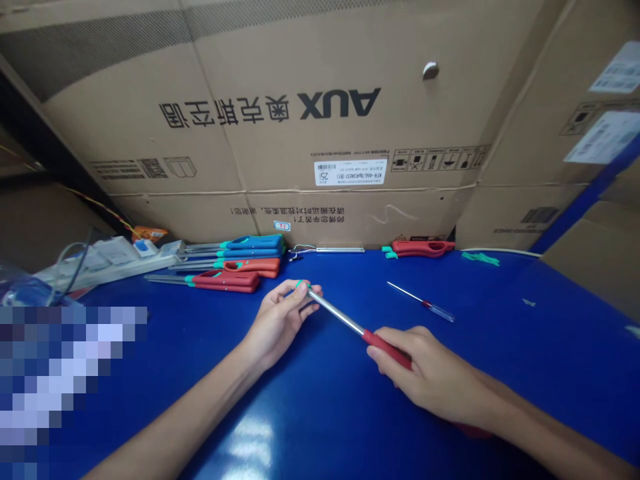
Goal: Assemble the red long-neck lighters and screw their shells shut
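Note:
My left hand [285,313] pinches a small green piece [301,285] between thumb and fingers. Against that piece rests the far end of a long silver shaft [337,312]. The shaft runs down to the right into a red handle [390,348], which my right hand [425,367] grips from above. Much of the handle is under my palm, so its exact kind cannot be told. A bit of red [473,430] shows below my right wrist. To the right lies a thin screwdriver [423,303] with a clear handle.
Red lighters [227,280], an orange lighter [253,267] and blue lighters [255,245] lie at the back left, beside a white power strip [120,257]. Further right are a metal tube [341,250] with wires, red lighter bodies [420,249] and green pieces [480,257]. A large cardboard box [300,53] stands behind.

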Action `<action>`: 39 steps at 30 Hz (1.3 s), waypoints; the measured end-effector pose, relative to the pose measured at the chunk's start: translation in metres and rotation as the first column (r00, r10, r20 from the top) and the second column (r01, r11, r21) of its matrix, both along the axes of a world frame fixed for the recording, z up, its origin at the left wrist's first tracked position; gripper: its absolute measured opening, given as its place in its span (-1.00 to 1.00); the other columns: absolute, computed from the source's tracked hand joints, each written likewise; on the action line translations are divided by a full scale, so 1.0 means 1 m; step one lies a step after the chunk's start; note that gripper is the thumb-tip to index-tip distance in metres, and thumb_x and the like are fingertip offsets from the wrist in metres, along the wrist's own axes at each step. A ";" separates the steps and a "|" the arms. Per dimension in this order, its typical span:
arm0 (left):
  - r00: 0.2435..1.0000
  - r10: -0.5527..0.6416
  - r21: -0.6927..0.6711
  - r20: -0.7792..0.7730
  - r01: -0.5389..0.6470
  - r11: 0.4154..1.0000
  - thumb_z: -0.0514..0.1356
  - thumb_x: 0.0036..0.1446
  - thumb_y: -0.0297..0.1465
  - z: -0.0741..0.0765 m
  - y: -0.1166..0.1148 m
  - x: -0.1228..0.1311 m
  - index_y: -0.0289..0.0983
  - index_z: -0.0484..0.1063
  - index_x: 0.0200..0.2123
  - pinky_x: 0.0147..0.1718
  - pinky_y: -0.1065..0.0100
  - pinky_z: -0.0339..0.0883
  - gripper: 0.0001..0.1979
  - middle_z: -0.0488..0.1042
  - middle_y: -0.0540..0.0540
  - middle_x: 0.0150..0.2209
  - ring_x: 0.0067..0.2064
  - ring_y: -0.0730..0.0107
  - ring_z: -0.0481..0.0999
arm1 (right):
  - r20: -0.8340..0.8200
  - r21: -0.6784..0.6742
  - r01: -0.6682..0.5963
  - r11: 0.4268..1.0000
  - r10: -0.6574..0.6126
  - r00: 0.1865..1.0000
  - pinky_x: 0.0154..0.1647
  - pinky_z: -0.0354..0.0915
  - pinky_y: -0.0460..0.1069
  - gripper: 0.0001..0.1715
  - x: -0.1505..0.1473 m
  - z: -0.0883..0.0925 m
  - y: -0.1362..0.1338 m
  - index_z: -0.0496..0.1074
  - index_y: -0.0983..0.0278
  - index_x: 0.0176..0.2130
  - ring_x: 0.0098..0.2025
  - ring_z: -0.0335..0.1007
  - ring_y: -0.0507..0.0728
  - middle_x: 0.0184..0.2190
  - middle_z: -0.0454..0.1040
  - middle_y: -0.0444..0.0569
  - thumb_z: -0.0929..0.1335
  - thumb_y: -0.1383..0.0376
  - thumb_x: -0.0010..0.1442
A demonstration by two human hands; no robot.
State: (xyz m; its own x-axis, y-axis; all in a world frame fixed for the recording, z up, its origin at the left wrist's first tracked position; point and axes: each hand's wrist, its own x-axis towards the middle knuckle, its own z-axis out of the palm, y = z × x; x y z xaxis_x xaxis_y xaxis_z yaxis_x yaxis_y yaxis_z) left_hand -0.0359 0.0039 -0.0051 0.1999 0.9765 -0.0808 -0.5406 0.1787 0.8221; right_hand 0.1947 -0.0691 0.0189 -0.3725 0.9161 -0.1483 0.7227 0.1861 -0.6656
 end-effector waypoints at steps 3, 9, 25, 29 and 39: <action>1.000 -0.008 0.004 0.009 0.008 1.000 0.50 -0.10 -0.33 -0.002 0.000 -0.001 -0.29 0.53 -0.43 -0.12 0.31 0.40 -0.76 0.62 -0.06 -0.33 -0.19 0.34 0.59 | 0.043 0.034 -0.007 0.999 0.005 0.999 -0.45 0.12 -0.04 -0.59 0.001 -0.002 0.000 0.23 0.21 -0.41 -0.51 0.17 0.04 -0.51 0.31 -0.14 0.17 0.03 0.38; 0.999 -0.039 -0.004 0.018 0.039 0.999 0.56 -0.26 -0.28 0.001 -0.001 -0.001 -0.29 0.57 -0.40 -0.15 0.33 0.44 -0.65 0.62 -0.06 -0.31 -0.18 0.35 0.57 | -0.092 -0.067 -0.007 0.998 0.001 0.996 -0.46 0.19 -0.08 -0.56 0.000 -0.003 0.000 0.31 0.23 -0.41 -0.51 0.31 0.02 -0.52 0.41 -0.12 0.18 0.05 0.39; 0.997 -0.073 -0.005 -0.022 0.073 0.997 0.57 -0.27 -0.29 0.006 -0.024 0.023 -0.35 0.60 -0.40 -0.19 0.36 0.46 -0.63 0.62 -0.12 -0.38 -0.26 0.35 0.59 | -0.191 -0.054 -0.009 0.998 -0.001 0.982 -0.54 0.20 -0.13 -0.58 -0.006 0.000 0.000 0.36 0.26 -0.44 -0.56 0.32 -0.01 -0.60 0.39 -0.16 0.21 0.12 0.39; 1.000 -0.012 0.013 -0.014 0.012 1.000 0.56 -0.26 -0.29 0.011 -0.016 0.014 -0.32 0.58 -0.40 -0.19 0.33 0.45 -0.65 0.60 -0.09 -0.36 -0.24 0.35 0.57 | -0.230 -0.107 -0.019 0.994 -0.006 0.973 -0.56 0.19 -0.15 -0.58 -0.004 -0.002 0.000 0.35 0.26 -0.42 -0.58 0.29 -0.02 -0.61 0.37 -0.17 0.21 0.10 0.39; 0.987 0.153 0.038 -0.055 -0.151 0.988 0.54 -0.24 -0.31 0.015 -0.005 0.002 -0.32 0.57 -0.47 -0.27 0.36 0.41 -0.70 0.57 -0.05 -0.39 -0.31 0.40 0.52 | -0.143 -0.022 -0.018 1.000 0.015 0.990 -0.46 0.23 -0.09 -0.57 -0.004 0.001 0.000 0.36 0.25 -0.42 -0.52 0.34 0.02 -0.57 0.40 -0.14 0.20 0.10 0.39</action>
State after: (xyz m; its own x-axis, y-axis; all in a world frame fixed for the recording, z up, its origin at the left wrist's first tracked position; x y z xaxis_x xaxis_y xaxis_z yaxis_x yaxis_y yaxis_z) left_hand -0.0341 -0.0011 0.0094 0.0446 0.9975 -0.0549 -0.5113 0.0700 0.8565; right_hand 0.1903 -0.0694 0.0202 -0.4063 0.9066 -0.1140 0.6167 0.1801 -0.7663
